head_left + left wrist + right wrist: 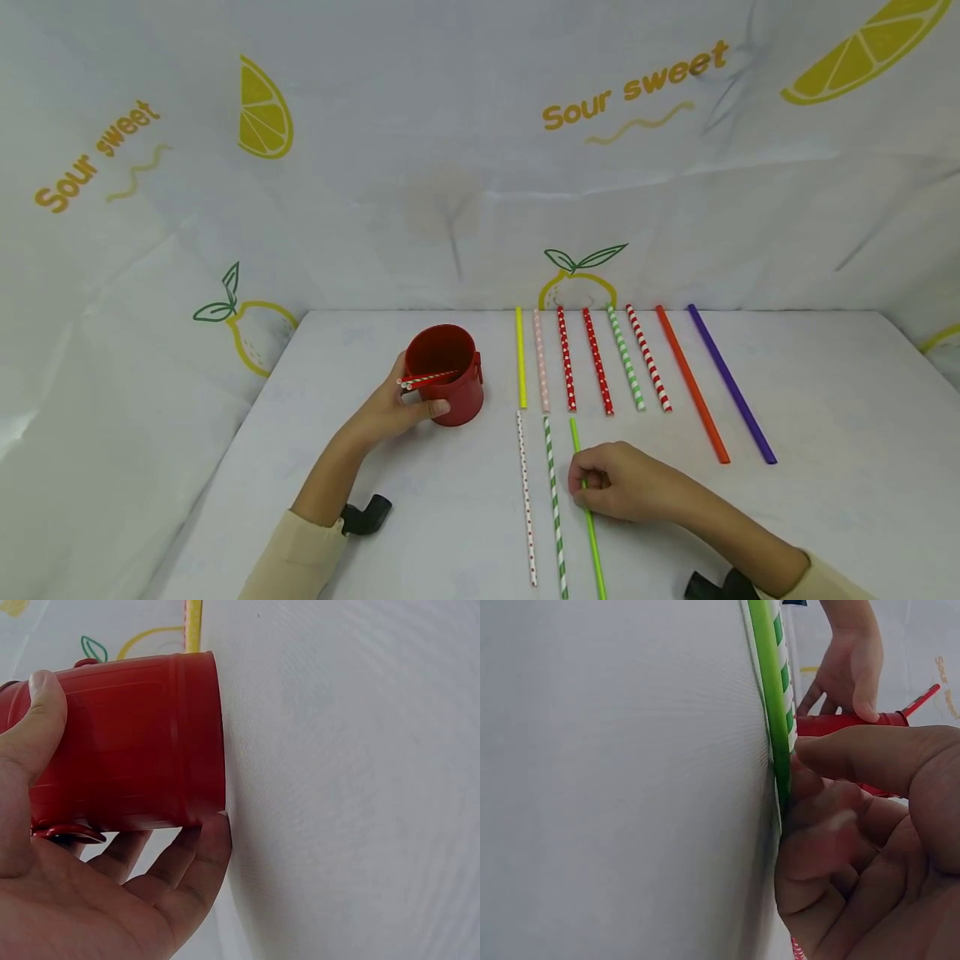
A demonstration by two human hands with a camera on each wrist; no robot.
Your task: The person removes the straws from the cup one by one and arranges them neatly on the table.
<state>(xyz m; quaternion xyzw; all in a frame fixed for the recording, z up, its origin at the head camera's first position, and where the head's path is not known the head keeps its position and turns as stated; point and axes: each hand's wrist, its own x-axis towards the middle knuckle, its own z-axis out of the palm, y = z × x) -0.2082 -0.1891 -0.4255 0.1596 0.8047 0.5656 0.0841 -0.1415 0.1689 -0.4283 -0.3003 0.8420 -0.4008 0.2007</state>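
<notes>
My left hand (401, 404) grips a small red metal bucket (467, 400) at the left of the table, thumb on its near side and fingers round its far side. A few red and white patterned straws (427, 381) lean out over the bucket's rim. On the right, my right hand (622, 483) has curled fingers and pinches a plain light green straw (595, 554), which lies along the table. Seen from the right wrist, thumb and fingertips meet at the green straw (769, 682); the fingers are partly blurred there. Beside it lies a green-and-white striped straw (555, 500).
A red-dotted white straw (527, 500) lies left of the striped one. Behind them stands a row of yellow (521, 358), pink, red-dotted and striped straws. Longer orange (692, 383) and purple (731, 383) straws lie at right. A lemon-printed white cloth (450, 167) backs the table.
</notes>
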